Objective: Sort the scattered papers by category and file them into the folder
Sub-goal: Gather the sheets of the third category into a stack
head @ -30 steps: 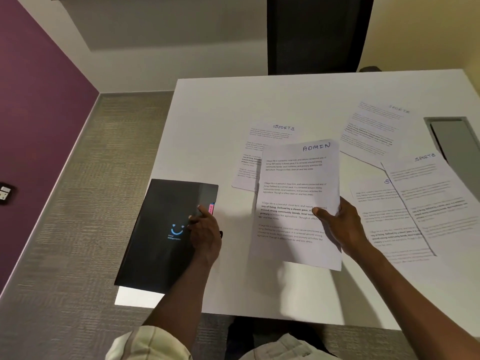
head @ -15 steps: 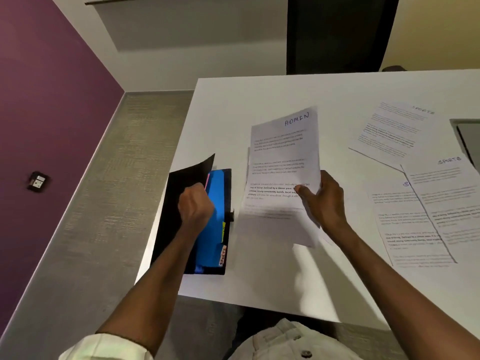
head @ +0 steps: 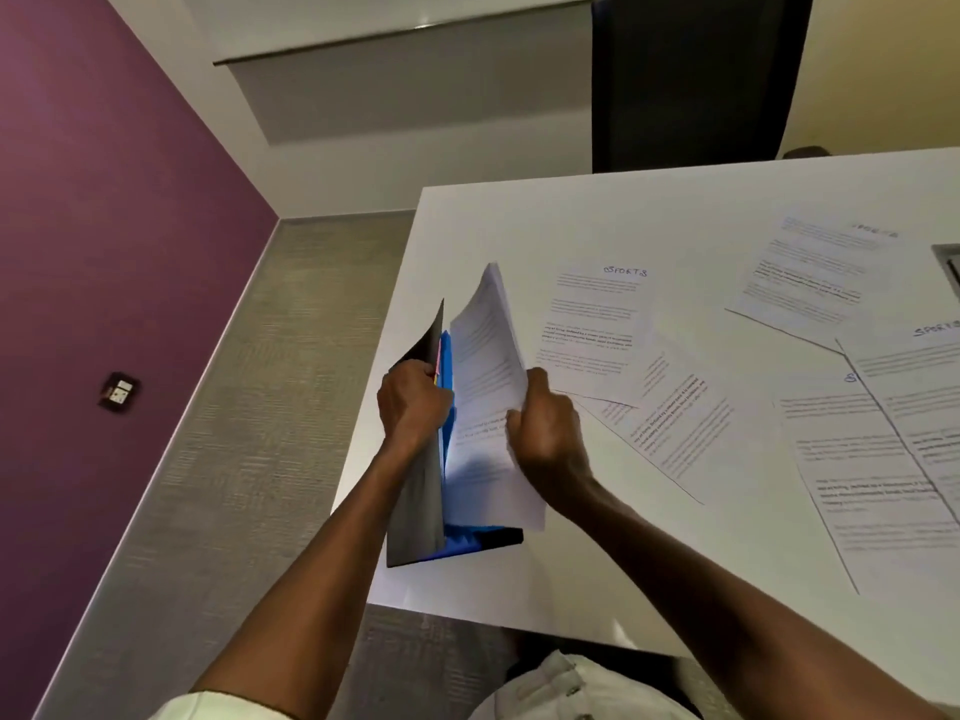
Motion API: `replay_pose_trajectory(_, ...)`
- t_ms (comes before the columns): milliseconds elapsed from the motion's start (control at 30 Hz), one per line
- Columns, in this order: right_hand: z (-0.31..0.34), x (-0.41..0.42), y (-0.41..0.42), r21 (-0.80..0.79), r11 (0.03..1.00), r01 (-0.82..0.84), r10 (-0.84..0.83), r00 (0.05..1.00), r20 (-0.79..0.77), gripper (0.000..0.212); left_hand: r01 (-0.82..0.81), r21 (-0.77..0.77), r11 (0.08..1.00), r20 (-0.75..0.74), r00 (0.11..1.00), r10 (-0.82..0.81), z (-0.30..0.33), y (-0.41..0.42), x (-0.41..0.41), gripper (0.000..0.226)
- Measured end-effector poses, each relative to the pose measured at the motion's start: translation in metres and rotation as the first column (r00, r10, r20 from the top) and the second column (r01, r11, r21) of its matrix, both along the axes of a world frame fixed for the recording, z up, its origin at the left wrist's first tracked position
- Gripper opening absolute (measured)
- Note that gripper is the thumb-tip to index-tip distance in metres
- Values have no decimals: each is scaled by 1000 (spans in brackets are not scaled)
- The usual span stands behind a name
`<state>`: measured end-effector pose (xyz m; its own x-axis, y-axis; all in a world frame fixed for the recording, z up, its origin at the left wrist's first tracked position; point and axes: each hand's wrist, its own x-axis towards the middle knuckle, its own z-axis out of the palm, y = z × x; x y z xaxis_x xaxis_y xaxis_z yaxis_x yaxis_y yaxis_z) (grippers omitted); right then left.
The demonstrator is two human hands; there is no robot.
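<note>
A black folder (head: 415, 506) stands open at the white table's (head: 597, 574) left edge, its cover lifted nearly upright, blue dividers (head: 447, 444) showing inside. My left hand (head: 413, 402) grips the raised cover near its top edge. My right hand (head: 545, 433) holds a stack of printed sheets (head: 485, 366) tilted over the blue dividers, its lower part inside the open folder. Several printed papers lie scattered to the right: one headed SPORTS (head: 597, 324) just beside my right hand, one partly under it (head: 675, 428), others (head: 815, 272) (head: 872, 480) further right.
A dark chair back (head: 696, 75) stands behind the table's far edge. A grey panel (head: 948, 262) is set in the table at the right edge of view. Carpet and a purple wall with a socket (head: 119, 391) lie to the left.
My left hand has lifted the folder cover from flat to nearly upright. My right hand has carried the ADMIN sheets left and down into the open folder. The view has shifted left.
</note>
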<state>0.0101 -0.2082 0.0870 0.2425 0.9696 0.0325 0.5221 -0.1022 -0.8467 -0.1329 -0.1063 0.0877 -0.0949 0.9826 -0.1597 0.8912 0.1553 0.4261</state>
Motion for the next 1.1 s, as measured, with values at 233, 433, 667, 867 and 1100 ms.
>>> replay_pose_trajectory(233, -13, -28, 17, -158, 987, -1, 19, 994, 110, 25, 2, -22, 1000, 72, 997, 0, 12, 5, -12, 6)
replay_pose_trajectory(433, -23, -61, 33, -250, 966, -60, 90, 990, 109, 11, 18, -30, 999, 90, 996, -15, 15, 4, -13, 12)
replay_pose_trajectory(667, -53, -93, 43, -422, 888, -180, 198, 980, 0, 41, 34, -31, 999, 70, 997, -32, 17, 0, -11, 11)
replay_pose_trajectory(867, -49, -78, 47, -503, 822, -267, 301, 953, -13, 43, 60, -40, 997, 11, 998, -59, 6, -1, -7, 13)
replay_pose_trajectory(1100, -44, -32, 33, -514, 821, -248, 303, 953, 25, 36, -3, -167, 986, -100, 995, -14, -17, -1, 23, 44)
